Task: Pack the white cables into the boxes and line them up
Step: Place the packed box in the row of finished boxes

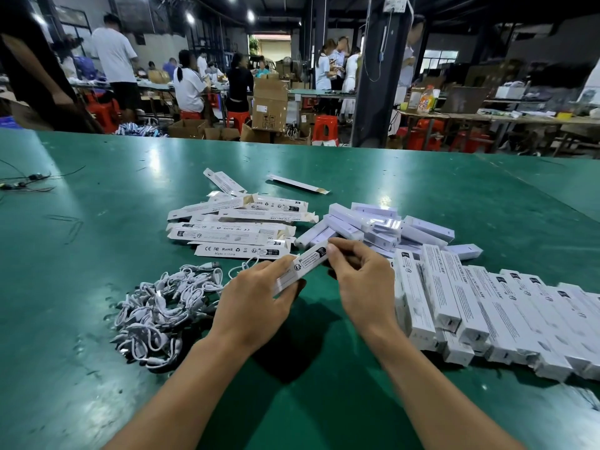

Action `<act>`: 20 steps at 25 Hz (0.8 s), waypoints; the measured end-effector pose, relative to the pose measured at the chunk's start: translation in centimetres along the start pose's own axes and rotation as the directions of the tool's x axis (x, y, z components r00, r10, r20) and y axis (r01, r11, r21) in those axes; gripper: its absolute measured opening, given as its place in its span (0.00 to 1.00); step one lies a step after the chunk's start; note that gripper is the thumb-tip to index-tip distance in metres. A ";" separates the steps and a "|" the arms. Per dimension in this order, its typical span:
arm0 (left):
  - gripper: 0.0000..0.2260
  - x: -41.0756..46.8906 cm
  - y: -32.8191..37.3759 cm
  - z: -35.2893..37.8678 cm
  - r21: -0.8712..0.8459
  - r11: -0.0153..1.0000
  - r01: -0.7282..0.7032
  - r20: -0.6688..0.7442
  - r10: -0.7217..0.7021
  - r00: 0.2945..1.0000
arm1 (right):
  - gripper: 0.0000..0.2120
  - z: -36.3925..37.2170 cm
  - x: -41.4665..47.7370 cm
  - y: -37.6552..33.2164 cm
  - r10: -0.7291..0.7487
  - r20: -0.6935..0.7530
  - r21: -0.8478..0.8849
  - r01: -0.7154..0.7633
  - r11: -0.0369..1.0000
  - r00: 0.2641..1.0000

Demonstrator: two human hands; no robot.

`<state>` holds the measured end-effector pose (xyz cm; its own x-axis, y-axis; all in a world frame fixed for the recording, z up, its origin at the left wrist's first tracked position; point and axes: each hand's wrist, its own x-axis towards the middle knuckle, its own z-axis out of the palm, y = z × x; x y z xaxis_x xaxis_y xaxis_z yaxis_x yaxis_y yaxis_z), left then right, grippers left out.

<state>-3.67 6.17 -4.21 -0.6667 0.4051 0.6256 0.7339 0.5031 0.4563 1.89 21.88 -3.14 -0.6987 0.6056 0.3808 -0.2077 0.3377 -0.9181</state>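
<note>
I hold one long white box [306, 263] slanted above the green table [97, 254]. My left hand [259, 297] grips its lower part, and my right hand [360, 280] pinches its upper end with thumb and fingertips. A tangled heap of white cables [165, 310] lies left of my left hand. Flat, unfolded white boxes [233, 228] are piled behind the hands. A loose heap of closed boxes [373, 227] sits to the right of those. Packed boxes [487, 310] lie side by side in a row at the right.
Two stray flat boxes [297, 183] lie farther back on the table. Thin black wires [26, 185] rest at the far left edge. Beyond the table, people work at benches among cardboard cartons [269, 103] and red stools [324, 128].
</note>
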 end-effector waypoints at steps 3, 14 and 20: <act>0.08 0.0 0.3 0.5 -0.144 0.988 0.053 0.040 -0.047 0.998 | 0.03 -0.5 0.6 -0.3 0.166 0.021 0.224 -0.167 0.960 0.986; 0.05 -0.4 1.4 0.5 -0.193 0.968 0.160 0.188 -0.123 0.974 | 0.05 -0.5 -0.2 0.0 0.005 -0.054 -0.098 -0.010 0.995 0.999; 0.09 0.0 2.4 0.4 -0.232 0.938 0.259 0.121 -0.236 0.964 | 0.37 1.2 -1.1 -1.5 0.157 0.161 -0.272 -0.109 0.956 0.974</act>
<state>-1.98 7.63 -3.36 -0.8319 0.3644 0.4185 0.5457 0.3998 0.7365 2.18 19.86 -2.31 -0.8239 0.5269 0.2089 0.0643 0.4530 -0.8892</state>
